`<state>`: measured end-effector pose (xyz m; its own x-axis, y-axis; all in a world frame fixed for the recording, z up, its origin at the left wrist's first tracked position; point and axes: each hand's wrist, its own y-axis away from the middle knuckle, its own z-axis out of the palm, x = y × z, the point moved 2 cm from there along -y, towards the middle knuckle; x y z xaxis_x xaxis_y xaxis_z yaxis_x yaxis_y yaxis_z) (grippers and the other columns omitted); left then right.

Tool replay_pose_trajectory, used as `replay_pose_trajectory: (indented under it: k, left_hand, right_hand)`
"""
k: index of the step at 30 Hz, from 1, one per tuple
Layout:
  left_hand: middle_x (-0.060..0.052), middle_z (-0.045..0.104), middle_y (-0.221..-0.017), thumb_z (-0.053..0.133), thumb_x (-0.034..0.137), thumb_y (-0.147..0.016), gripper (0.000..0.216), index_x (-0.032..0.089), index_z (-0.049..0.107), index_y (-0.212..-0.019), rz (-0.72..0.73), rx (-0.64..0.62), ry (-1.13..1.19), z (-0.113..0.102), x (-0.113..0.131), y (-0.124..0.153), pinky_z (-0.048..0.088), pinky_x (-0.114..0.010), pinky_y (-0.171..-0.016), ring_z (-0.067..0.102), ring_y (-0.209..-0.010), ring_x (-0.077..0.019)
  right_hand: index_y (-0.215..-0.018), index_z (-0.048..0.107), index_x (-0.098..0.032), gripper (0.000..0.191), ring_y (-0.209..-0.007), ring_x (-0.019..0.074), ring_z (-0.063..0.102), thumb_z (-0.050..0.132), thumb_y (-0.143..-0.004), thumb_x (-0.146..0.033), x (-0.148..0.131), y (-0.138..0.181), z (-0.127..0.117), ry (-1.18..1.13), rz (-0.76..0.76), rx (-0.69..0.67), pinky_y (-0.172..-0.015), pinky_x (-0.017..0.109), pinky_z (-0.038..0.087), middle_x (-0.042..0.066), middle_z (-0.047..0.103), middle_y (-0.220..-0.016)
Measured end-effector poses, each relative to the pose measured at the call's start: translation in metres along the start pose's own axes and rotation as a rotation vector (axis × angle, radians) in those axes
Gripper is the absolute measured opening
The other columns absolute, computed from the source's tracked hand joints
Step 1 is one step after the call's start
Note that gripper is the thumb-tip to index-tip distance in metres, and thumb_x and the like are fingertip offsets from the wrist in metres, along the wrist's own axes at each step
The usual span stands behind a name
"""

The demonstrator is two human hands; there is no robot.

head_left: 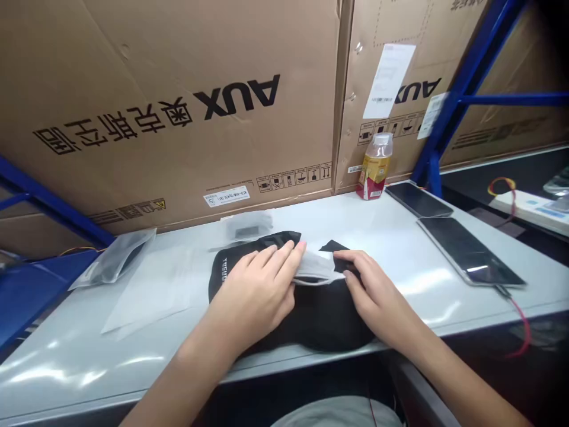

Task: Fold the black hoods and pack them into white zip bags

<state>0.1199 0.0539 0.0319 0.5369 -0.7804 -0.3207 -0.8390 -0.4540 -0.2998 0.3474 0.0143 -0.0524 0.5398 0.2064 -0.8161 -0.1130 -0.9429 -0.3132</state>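
A black fabric item (320,320) with white lettering near its left end lies along the table's front edge. My left hand (260,284) rests flat over its left part, fingers stretched out, the fingertips beside a folded white sheet-like piece (315,265). This white piece sits on the black fabric, between my hands. At its right end, the thumb and fingers of my right hand (376,290) pinch its edge. Whether they also grip the black fabric beneath cannot be made out. Part of the lettering is hidden by my left hand.
Clear plastic bags (151,284) lie at the left, with a frosted packet (246,225) behind the fabric. A bottle (376,169) and two phones (420,200) (473,249) stand or lie at the right. Large cartons (178,59) and blue frame posts (457,101) bound the back.
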Motion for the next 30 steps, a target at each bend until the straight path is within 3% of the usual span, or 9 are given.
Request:
replay_pose_trajectory:
  k: [2, 5, 8, 11, 14, 18, 22, 26, 30]
  left_hand:
    - [-0.016, 0.057, -0.156, 0.055, 0.014, -0.095, 0.069, 0.011, 0.037, -0.162, 0.029, -0.125, -0.019, 0.010, 0.001, 0.003, 0.061, -0.049, -0.093, 0.066, -0.129, -0.0373]
    - [-0.012, 0.061, -0.153, 0.043, 0.005, -0.099, 0.062, 0.016, 0.042, -0.160, 0.073, -0.120, 0.026, 0.012, -0.008, 0.009, 0.060, -0.046, -0.101, 0.065, -0.133, -0.0318]
    - [-0.007, 0.064, -0.150, 0.037, 0.014, -0.105, 0.054, 0.020, 0.045, -0.158, -0.061, -0.028, 0.168, -0.006, -0.043, 0.007, 0.055, -0.036, -0.110, 0.067, -0.130, -0.0229]
    - [-0.006, 0.060, -0.155, 0.040, 0.023, -0.106, 0.055, 0.023, 0.043, -0.161, -0.254, 0.079, 0.127, -0.016, -0.093, -0.005, 0.050, -0.041, -0.117, 0.062, -0.137, -0.0261]
    - [-0.009, 0.048, -0.165, 0.035, 0.019, -0.105, 0.058, 0.020, 0.039, -0.163, -0.406, 0.006, 0.067, 0.008, -0.136, -0.018, 0.038, -0.050, -0.125, 0.046, -0.152, -0.0298]
    - [-0.013, 0.057, -0.157, 0.049, 0.029, -0.102, 0.053, 0.018, 0.053, -0.154, -0.393, -0.230, 0.140, 0.065, -0.163, -0.021, 0.045, -0.050, -0.119, 0.053, -0.147, -0.0338]
    - [-0.018, 0.035, -0.170, 0.043, 0.042, -0.108, 0.066, 0.013, 0.032, -0.166, -0.390, -0.308, 0.173, 0.073, -0.145, -0.001, 0.030, -0.063, -0.125, 0.032, -0.158, -0.0395]
    - [-0.003, 0.025, -0.175, 0.041, 0.054, -0.110, 0.067, 0.033, 0.021, -0.170, -0.261, -0.378, 0.263, 0.042, -0.078, 0.037, 0.028, -0.058, -0.129, 0.024, -0.162, -0.0316]
    - [-0.001, 0.014, -0.176, 0.042, 0.053, -0.111, 0.065, 0.042, 0.014, -0.169, -0.179, -0.440, 0.410, 0.025, -0.017, 0.073, 0.029, -0.067, -0.125, 0.018, -0.162, -0.0373]
  right_hand:
    - [-0.140, 0.053, -0.031, 0.035, -0.134, 0.0315, 0.056, 0.046, -0.105, -0.034, -0.003, 0.003, 0.002, 0.107, -0.063, -0.032, -0.112, 0.054, 0.049, 0.009, 0.062, -0.139]
    - [-0.141, 0.051, -0.031, 0.036, -0.136, 0.0317, 0.054, 0.045, -0.106, -0.032, -0.006, 0.004, 0.003, 0.168, -0.096, -0.060, -0.111, 0.054, 0.051, 0.010, 0.061, -0.141]
    - [-0.142, 0.051, -0.030, 0.036, -0.138, 0.0302, 0.053, 0.045, -0.106, -0.031, -0.006, 0.005, 0.003, 0.210, -0.109, -0.069, -0.113, 0.054, 0.049, 0.009, 0.061, -0.142]
    - [-0.140, 0.053, -0.029, 0.034, -0.139, 0.0300, 0.053, 0.046, -0.106, -0.030, -0.005, 0.005, 0.003, 0.236, -0.123, -0.068, -0.114, 0.054, 0.049, 0.010, 0.062, -0.141]
    - [-0.135, 0.057, -0.028, 0.031, -0.139, 0.0305, 0.053, 0.046, -0.106, -0.029, -0.006, 0.005, 0.004, 0.248, -0.140, -0.081, -0.114, 0.055, 0.049, 0.010, 0.063, -0.140]
    - [-0.131, 0.062, -0.027, 0.029, -0.140, 0.0300, 0.051, 0.045, -0.107, -0.030, -0.007, 0.004, 0.005, 0.274, -0.138, -0.107, -0.114, 0.055, 0.050, 0.010, 0.063, -0.139]
    - [-0.128, 0.065, -0.026, 0.030, -0.143, 0.0300, 0.049, 0.044, -0.108, -0.031, -0.008, 0.005, 0.004, 0.319, -0.159, -0.148, -0.116, 0.054, 0.049, 0.010, 0.063, -0.142]
    - [-0.132, 0.065, -0.029, 0.031, -0.143, 0.0288, 0.049, 0.047, -0.107, -0.035, -0.003, 0.009, -0.006, 0.375, -0.215, -0.241, -0.116, 0.052, 0.049, 0.008, 0.061, -0.146]
    - [-0.141, 0.060, -0.028, 0.040, -0.142, 0.0302, 0.050, 0.050, -0.105, -0.043, 0.004, -0.001, -0.017, 0.449, -0.197, -0.193, -0.116, 0.051, 0.048, 0.009, 0.058, -0.151]
